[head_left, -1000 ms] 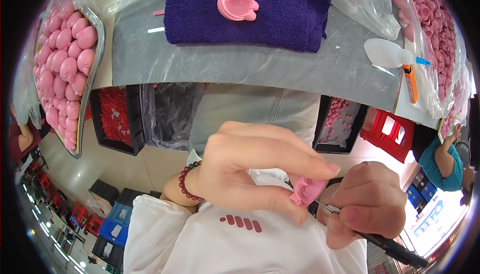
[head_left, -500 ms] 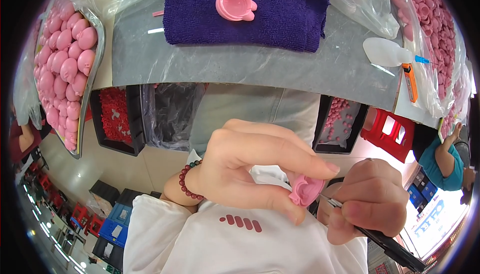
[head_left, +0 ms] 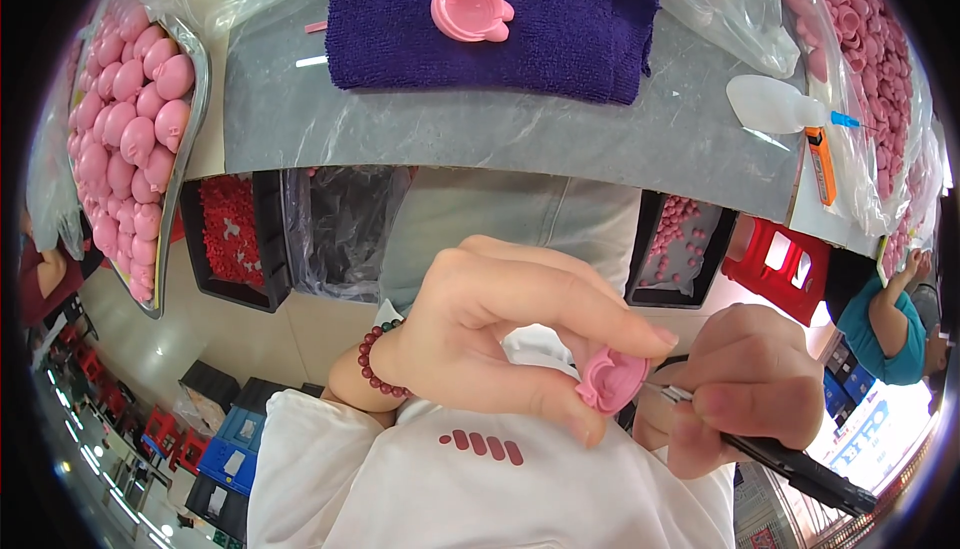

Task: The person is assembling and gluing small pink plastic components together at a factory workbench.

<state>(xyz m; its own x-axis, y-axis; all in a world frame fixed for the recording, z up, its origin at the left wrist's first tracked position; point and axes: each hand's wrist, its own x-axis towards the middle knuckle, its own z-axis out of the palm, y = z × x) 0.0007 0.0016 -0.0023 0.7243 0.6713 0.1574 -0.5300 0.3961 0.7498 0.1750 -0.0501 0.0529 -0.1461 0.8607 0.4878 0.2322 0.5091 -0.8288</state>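
Note:
In front of my white shirt, my left hand pinches a small, hollow pink plastic part between thumb and forefinger. Its open side is turned towards my right hand. That hand is closed around a slim black-handled craft knife, whose thin metal tip points at the part's rim. Whether the tip touches the rim I cannot tell. Farther off, a larger pink cup-shaped part with two small nubs lies on a folded purple towel.
A tray of round pink parts stands left on the grey table. To the right are a white squeeze bottle, an orange cutter and bagged pink parts. Dark bins sit below the edge. A person's teal sleeve shows at right.
My right hand has shifted slightly to the right, drawing the knife tip back a little from the pink part. The left hand has barely moved.

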